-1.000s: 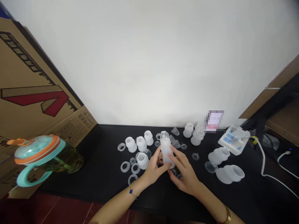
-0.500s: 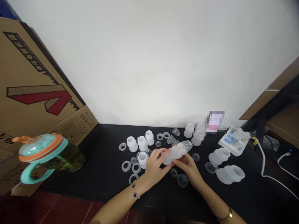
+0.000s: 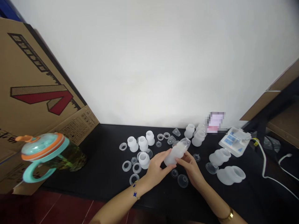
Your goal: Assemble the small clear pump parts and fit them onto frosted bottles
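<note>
A frosted white baby bottle (image 3: 174, 153) with a clear cap (image 3: 185, 143) on its upper end is tilted to the right between both hands. My left hand (image 3: 156, 170) is wrapped round the lower part of its body. My right hand (image 3: 192, 169) grips it from the right side, just below the cap, with some fingers hidden behind the bottle. Just below the hands lie a clear nipple (image 3: 174, 173) and a larger clear dome-shaped piece (image 3: 182, 180). To the left of my left hand stands an open frosted bottle (image 3: 144, 160), with white collar rings (image 3: 136, 168) near it.
More frosted bottles stand at the back (image 3: 143, 143) and lie at the right (image 3: 231, 175). Loose clear caps (image 3: 172, 140) are behind the hands. A white power strip (image 3: 234, 141) with a cable sits at the right. A teal-lidded jug (image 3: 46, 152) and a cardboard box (image 3: 39, 74) are at the left.
The bottle has tipped a little more upright, its capped end moving slightly left and up. Both hands keep hold of it; the view has shifted slightly.
</note>
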Tool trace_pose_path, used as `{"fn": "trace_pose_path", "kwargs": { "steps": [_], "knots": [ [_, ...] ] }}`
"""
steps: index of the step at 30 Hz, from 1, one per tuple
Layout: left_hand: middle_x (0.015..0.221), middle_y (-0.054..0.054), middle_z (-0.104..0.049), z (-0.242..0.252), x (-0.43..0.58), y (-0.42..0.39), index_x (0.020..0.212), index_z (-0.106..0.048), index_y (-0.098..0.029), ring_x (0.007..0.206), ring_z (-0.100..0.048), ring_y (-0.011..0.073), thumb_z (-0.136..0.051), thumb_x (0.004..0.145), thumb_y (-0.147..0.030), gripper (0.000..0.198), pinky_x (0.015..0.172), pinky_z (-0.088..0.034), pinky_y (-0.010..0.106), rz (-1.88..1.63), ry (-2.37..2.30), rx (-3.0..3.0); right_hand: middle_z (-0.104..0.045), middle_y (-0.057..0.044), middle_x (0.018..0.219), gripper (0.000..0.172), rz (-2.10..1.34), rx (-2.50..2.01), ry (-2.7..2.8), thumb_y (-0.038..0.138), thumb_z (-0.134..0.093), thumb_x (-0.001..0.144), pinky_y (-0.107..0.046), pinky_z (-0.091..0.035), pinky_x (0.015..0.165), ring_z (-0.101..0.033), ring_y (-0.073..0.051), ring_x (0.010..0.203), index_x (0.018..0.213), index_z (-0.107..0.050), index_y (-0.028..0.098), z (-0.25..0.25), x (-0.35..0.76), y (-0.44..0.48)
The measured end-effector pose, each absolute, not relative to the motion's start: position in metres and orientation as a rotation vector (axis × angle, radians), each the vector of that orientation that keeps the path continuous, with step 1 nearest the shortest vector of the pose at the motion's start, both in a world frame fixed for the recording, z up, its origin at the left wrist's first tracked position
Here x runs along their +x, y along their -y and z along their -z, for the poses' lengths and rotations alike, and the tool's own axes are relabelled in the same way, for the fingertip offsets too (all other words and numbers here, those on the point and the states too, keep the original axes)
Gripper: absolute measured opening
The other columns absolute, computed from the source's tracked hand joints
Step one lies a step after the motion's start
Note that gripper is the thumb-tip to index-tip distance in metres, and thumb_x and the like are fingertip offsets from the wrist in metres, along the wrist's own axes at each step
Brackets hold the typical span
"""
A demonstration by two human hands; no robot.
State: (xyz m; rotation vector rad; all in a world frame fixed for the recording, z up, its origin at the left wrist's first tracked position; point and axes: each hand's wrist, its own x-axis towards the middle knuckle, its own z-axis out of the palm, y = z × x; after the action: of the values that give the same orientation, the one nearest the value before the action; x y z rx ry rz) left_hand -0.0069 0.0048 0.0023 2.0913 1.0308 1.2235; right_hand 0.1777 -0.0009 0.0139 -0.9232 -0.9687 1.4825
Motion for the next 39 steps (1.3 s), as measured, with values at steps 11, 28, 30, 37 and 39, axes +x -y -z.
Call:
{"fn": "trace_pose_path", "kwargs": {
  "steps": [11, 28, 30, 37, 39],
  "knots": [
    [0.121, 0.011, -0.074, -0.006, -0.002, -0.004, 0.137, -0.059, -0.017, 0.101, -0.074, 0.0277, -0.068, 0.093, -0.047, 0.053, 0.090, -0.060, 0.040, -1.077, -0.809, 1.359, -0.075, -0.009, 0.121, 0.050, -1.467, -0.946, 0.989, 0.044, -0.078, 0.084, -0.037, -0.056, 0.079, -0.069, -0.032, 0.106, 0.130, -0.071, 0.026, -0.019, 0.179, -0.001],
    [0.138, 0.010, -0.066, -0.005, -0.001, -0.002, 0.141, -0.057, -0.023, 0.117, -0.067, 0.0281, -0.070, 0.092, -0.036, 0.053, 0.097, -0.058, 0.044, -1.090, -0.978, 1.641, -0.073, -0.008, 0.122, 0.053, -1.319, -0.949, 1.076, 0.039, -0.085, 0.077, -0.038, -0.054, 0.084, -0.068, -0.030, 0.107, 0.126, -0.066, 0.026, -0.015, 0.181, -0.003],
    [0.141, 0.010, -0.064, -0.003, -0.002, -0.002, 0.143, -0.055, -0.024, 0.121, -0.065, 0.0280, -0.067, 0.094, -0.036, 0.051, 0.097, -0.058, 0.045, -1.080, -1.019, 1.745, -0.072, -0.008, 0.123, 0.067, -1.262, -0.980, 1.098, 0.038, -0.084, 0.077, -0.038, -0.056, 0.080, -0.070, -0.029, 0.100, 0.137, -0.056, 0.028, -0.011, 0.183, -0.003],
    [0.146, 0.012, -0.059, 0.010, -0.001, -0.002, 0.153, -0.040, -0.023, 0.135, -0.054, 0.0287, -0.063, 0.096, -0.031, 0.061, 0.112, -0.047, 0.051, -0.921, -1.065, 2.329, -0.064, -0.012, 0.128, 0.095, -0.776, -1.121, 1.157, 0.037, -0.080, 0.079, -0.048, -0.054, 0.095, -0.068, -0.030, 0.108, 0.156, -0.026, 0.029, -0.012, 0.196, -0.002],
    [0.141, 0.012, -0.062, 0.014, 0.001, -0.003, 0.147, -0.049, -0.021, 0.136, -0.054, 0.0306, -0.062, 0.097, -0.029, 0.052, 0.112, -0.048, 0.052, -0.825, -1.065, 2.482, -0.057, -0.015, 0.135, 0.103, -0.601, -1.138, 1.092, 0.037, -0.082, 0.077, -0.051, -0.052, 0.099, -0.065, -0.031, 0.113, 0.157, -0.018, 0.029, -0.022, 0.201, -0.003]
  ]
}}
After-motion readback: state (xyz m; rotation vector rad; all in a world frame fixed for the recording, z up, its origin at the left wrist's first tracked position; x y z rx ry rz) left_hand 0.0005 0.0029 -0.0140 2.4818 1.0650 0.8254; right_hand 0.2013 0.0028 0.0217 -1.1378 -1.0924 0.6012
